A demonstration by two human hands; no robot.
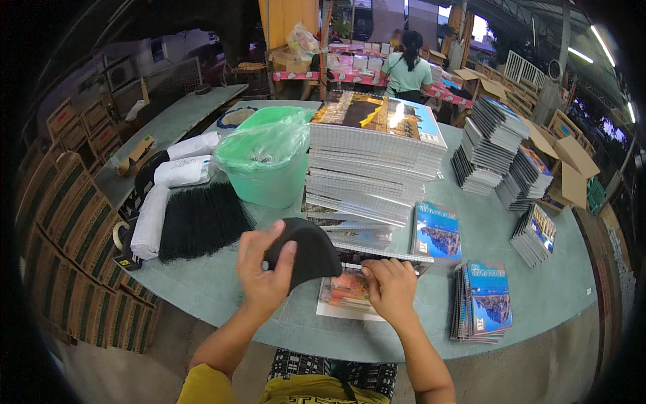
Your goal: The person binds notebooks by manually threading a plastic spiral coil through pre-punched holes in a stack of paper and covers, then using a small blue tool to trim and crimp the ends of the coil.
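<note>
My left hand (262,266) is closed around a smooth black piece with a curved edge (306,252), raised above the table. My right hand (391,286) has its fingers bent together at the front of the big stack, over the right part of a printed picture sheet (346,291). What its fingertips pinch is too small to make out. Right behind my hands rises a tall stack of printed pads (373,155), the top one showing a building. Left of it lies a thick bundle of thin black strands (202,221), next to white wrapped rolls (149,222).
A green bin lined with clear plastic (262,175) stands behind my left hand. Blue-covered spiral notebooks (490,296) are piled at right, with taller notebook stacks (488,145) behind. Brown cartons (74,236) stand left of the table (269,323). Another person (407,71) is at a far table.
</note>
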